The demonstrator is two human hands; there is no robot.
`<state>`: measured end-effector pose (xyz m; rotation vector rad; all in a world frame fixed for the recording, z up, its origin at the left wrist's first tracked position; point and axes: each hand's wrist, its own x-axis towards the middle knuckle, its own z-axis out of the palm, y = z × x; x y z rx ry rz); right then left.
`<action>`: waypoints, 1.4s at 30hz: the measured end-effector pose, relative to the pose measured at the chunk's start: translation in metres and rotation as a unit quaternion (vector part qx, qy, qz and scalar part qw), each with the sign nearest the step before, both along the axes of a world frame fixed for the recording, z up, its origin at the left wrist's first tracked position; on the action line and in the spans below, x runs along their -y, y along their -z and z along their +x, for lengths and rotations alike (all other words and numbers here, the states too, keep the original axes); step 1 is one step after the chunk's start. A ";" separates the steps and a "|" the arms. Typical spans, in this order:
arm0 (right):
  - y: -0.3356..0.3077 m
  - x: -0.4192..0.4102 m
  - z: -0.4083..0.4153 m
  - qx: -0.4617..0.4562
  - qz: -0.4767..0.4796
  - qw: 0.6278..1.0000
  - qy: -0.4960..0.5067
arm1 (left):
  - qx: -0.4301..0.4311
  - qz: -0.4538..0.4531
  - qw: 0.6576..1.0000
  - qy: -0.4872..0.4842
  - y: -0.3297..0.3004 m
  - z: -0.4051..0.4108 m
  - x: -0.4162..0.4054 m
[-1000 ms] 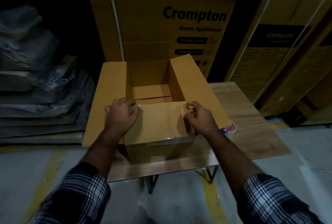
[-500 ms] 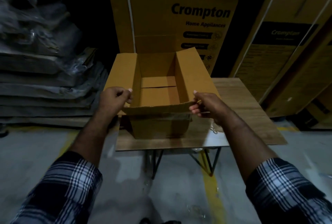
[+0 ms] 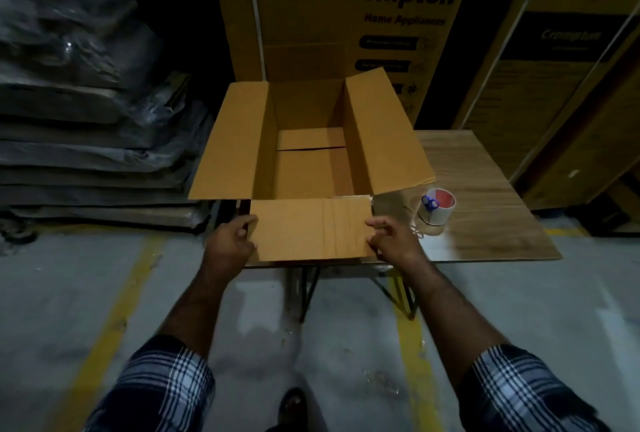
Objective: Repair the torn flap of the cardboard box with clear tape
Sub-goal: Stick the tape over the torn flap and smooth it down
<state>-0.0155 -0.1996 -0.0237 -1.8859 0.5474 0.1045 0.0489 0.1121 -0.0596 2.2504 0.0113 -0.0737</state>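
Observation:
An open brown cardboard box stands on a small wooden table. Its near flap is folded outward toward me and carries a vertical seam right of its middle. My left hand grips the flap's left edge. My right hand pinches the flap's right edge with curled fingers. A roll of clear tape with a red and white core stands on the table just right of the box, and small blue-handled scissors lie on top of it.
Large Crompton cartons stand behind the table and to the right. Plastic-wrapped flat stacks are piled at the left. The table has thin metal legs. Yellow lines mark the concrete floor, and my shoe shows below.
The near flap, folded inward over the box a second ago, has swung up and out toward me with both hands on its side edges. The tape roll is now uncovered.

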 end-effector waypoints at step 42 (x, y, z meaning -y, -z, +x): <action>-0.053 0.026 0.087 0.134 -0.073 0.988 0.025 | 0.115 -0.115 0.986 -0.034 -0.067 0.087 -0.001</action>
